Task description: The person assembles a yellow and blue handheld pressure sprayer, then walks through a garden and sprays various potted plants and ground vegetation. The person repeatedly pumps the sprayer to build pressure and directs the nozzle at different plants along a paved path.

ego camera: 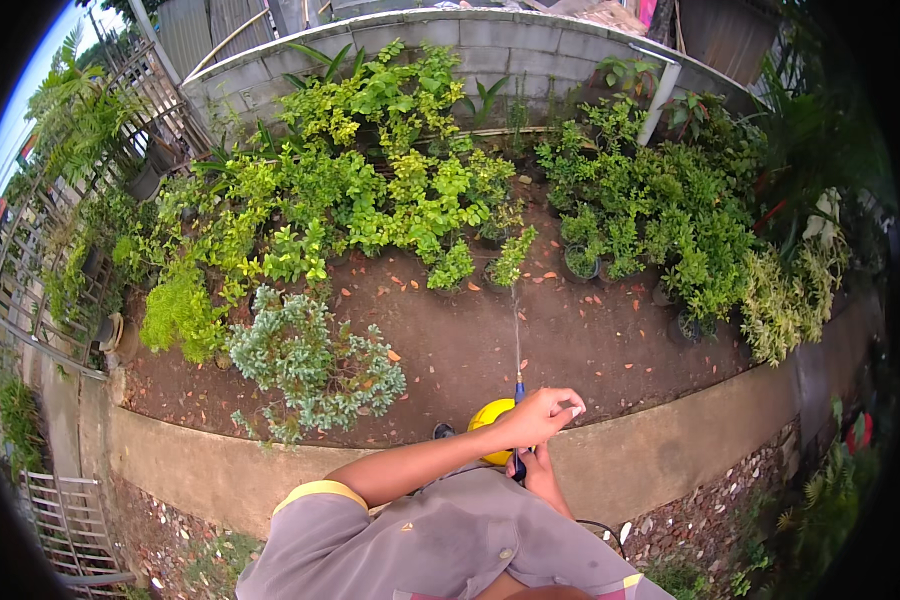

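Note:
My right hand (541,478) is shut on the dark handle of a spray gun (520,393). Its blue barrel and brass tip point away from me. A thin water jet (517,322) runs from the tip to a small potted shrub (511,261). My left hand (544,414) crosses above the barrel with its fingers bent. No object shows in it, but its palm is hidden. Beneath my left wrist is a round yellow object (491,420), partly covered by the hand and forearm. The tip of a dark shoe (443,430) shows beside it.
A silvery-blue shrub (311,367) stands left on bare soil (450,341) strewn with fallen leaves. Leafy potted plants (390,172) line a concrete-block wall (487,45). More pots (581,262) stand right. A concrete curb (667,427) crosses before me. A black hose (604,529) curves beside my body.

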Tool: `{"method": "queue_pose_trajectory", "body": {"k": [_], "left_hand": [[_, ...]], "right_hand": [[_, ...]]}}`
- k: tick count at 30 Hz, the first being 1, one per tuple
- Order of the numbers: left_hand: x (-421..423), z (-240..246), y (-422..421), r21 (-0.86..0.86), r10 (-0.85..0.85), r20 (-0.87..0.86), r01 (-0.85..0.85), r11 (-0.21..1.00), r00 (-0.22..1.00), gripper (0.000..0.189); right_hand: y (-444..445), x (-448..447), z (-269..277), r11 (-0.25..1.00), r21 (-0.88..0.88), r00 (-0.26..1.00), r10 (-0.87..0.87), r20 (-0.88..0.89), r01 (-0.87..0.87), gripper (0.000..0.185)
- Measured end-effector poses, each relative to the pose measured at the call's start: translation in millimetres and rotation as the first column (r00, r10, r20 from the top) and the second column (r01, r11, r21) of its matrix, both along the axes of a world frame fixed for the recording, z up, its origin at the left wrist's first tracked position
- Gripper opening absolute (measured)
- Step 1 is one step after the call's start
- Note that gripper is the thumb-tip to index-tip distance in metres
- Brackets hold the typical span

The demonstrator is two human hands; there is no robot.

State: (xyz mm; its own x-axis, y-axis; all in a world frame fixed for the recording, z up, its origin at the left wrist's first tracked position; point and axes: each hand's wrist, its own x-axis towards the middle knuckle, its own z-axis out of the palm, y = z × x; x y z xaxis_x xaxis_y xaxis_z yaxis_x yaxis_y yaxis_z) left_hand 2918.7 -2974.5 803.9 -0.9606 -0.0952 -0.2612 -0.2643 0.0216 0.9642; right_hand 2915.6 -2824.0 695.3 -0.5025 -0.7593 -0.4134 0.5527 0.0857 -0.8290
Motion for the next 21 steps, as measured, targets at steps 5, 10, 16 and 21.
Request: {"method": "queue_pose_trajectory", "body": {"k": [5, 10, 16, 21], "left_hand": [[-7, 77, 12, -0.059, -0.093, -0.254, 0.081, 0.995, 0.963, 0.026], [-26, 23, 51, -0.469, -0.285, -0.217, 0.156, 0.869, 0.934, 0.028], [4, -58, 125, -0.097, -0.054, -0.199, 0.035, 0.995, 0.979, 0.024], [5, -19, 146, -0.161, 0.05, -0.187, -0.081, 0.984, 0.981, 0.024]], "right_hand": [[26, -5, 6, 0.993, 0.047, 0.994, 0.106, -0.037, -0.104, 0.046], [75, -14, 6, 0.989, 0.054, 0.987, 0.14, -0.079, -0.136, 0.046], [130, 1, 5, 0.999, -0.037, 0.999, 0.025, 0.02, -0.024, 0.046], [145, 9, 24, 0.985, -0.175, 0.999, 0.006, 0.033, 0.0, 0.051]]}}
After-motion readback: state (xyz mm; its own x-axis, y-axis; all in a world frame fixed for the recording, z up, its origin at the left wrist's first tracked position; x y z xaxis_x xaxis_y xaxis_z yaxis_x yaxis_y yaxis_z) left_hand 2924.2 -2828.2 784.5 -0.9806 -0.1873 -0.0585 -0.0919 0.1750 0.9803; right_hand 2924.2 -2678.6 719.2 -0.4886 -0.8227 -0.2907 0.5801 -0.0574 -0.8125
